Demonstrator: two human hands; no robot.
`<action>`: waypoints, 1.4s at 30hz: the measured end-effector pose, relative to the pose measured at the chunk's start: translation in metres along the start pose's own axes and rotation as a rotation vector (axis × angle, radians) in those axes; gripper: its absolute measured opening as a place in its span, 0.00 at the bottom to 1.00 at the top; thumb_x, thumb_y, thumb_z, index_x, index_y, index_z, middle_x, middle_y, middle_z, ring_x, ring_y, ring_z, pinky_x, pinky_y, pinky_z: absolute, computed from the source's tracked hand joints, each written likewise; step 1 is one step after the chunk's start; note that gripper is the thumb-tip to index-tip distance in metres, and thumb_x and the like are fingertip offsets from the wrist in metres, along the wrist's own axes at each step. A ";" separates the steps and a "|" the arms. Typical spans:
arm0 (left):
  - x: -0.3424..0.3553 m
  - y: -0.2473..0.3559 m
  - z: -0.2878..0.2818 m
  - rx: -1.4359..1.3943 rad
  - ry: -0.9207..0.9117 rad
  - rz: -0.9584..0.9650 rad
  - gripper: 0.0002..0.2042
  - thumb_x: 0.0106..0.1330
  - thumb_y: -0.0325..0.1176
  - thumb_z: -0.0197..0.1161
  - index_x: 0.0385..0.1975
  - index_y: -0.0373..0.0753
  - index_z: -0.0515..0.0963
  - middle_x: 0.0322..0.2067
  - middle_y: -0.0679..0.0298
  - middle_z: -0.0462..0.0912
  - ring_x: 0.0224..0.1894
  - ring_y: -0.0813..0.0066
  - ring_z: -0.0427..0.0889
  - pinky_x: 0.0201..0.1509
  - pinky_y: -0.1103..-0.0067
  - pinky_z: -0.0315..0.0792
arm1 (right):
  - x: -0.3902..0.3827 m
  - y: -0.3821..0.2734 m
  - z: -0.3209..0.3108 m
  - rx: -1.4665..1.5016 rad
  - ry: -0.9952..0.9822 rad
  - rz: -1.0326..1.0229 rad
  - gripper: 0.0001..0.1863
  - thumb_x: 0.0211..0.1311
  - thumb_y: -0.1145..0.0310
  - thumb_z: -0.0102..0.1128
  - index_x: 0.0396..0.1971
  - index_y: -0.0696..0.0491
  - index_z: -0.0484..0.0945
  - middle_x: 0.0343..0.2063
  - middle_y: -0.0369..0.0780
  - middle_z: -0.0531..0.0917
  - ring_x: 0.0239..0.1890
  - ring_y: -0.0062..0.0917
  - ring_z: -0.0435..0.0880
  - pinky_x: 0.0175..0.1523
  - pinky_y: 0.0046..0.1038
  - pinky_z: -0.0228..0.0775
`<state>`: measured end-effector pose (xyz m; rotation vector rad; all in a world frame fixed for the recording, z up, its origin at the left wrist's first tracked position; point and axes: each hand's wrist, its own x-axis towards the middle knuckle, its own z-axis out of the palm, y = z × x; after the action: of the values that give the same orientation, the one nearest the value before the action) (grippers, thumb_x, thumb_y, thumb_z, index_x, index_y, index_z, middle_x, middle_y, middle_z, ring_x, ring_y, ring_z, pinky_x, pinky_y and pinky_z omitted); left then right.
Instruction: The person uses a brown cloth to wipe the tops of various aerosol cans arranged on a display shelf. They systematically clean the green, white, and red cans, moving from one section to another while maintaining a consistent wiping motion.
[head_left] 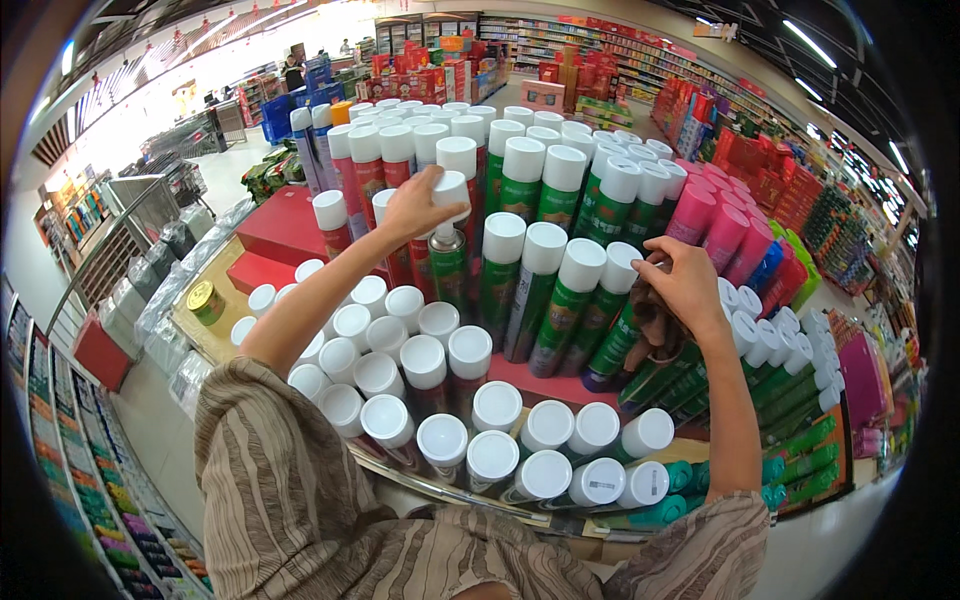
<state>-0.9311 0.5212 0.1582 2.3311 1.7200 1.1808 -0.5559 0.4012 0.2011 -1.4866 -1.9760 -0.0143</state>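
My left hand (411, 208) is closed around a white cap (452, 192). Directly below that cap stands a green spray can (447, 270), its metal top and nozzle bare. Farther right, my right hand (692, 285) is closed on a crumpled brown cloth (655, 325), which hangs down in front of green cans. Its thumb and forefinger are close to the white cap of a green can (605, 300); whether they touch it I cannot tell. Between my hands, several white-capped green cans (540, 270) stand in a row on a red ledge (500, 372).
Several white-capped cans (440, 440) crowd the front, near my body. More rows (545, 165) rise behind. Pink-capped cans (695, 212) stand at the right. A small yellow-green tin (205, 302) sits on the left edge. Shopping carts (185, 140) and stocked shelves (580, 60) lie beyond.
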 end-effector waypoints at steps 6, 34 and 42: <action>-0.013 -0.019 0.005 0.105 -0.087 0.012 0.35 0.47 0.54 0.70 0.49 0.33 0.70 0.42 0.47 0.77 0.46 0.53 0.78 0.49 0.65 0.72 | 0.006 0.001 0.008 0.027 -0.030 -0.004 0.20 0.51 0.58 0.66 0.40 0.56 0.81 0.29 0.43 0.85 0.33 0.32 0.85 0.40 0.30 0.75; 0.004 -0.015 0.035 0.109 -0.344 0.032 0.38 0.41 0.54 0.73 0.47 0.31 0.70 0.36 0.42 0.80 0.40 0.51 0.81 0.45 0.66 0.74 | 0.015 0.019 0.031 0.094 -0.090 0.010 0.18 0.52 0.60 0.66 0.39 0.57 0.81 0.26 0.42 0.85 0.29 0.30 0.85 0.35 0.28 0.74; -0.007 -0.010 0.031 0.061 -0.371 0.019 0.40 0.42 0.52 0.73 0.50 0.29 0.67 0.36 0.41 0.79 0.40 0.50 0.81 0.45 0.65 0.74 | 0.016 0.021 0.037 0.065 -0.071 -0.038 0.18 0.52 0.59 0.66 0.38 0.57 0.81 0.26 0.43 0.85 0.29 0.31 0.85 0.35 0.28 0.75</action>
<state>-0.9224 0.5323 0.1276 2.4110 1.6240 0.6473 -0.5586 0.4363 0.1723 -1.4256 -2.0417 0.0872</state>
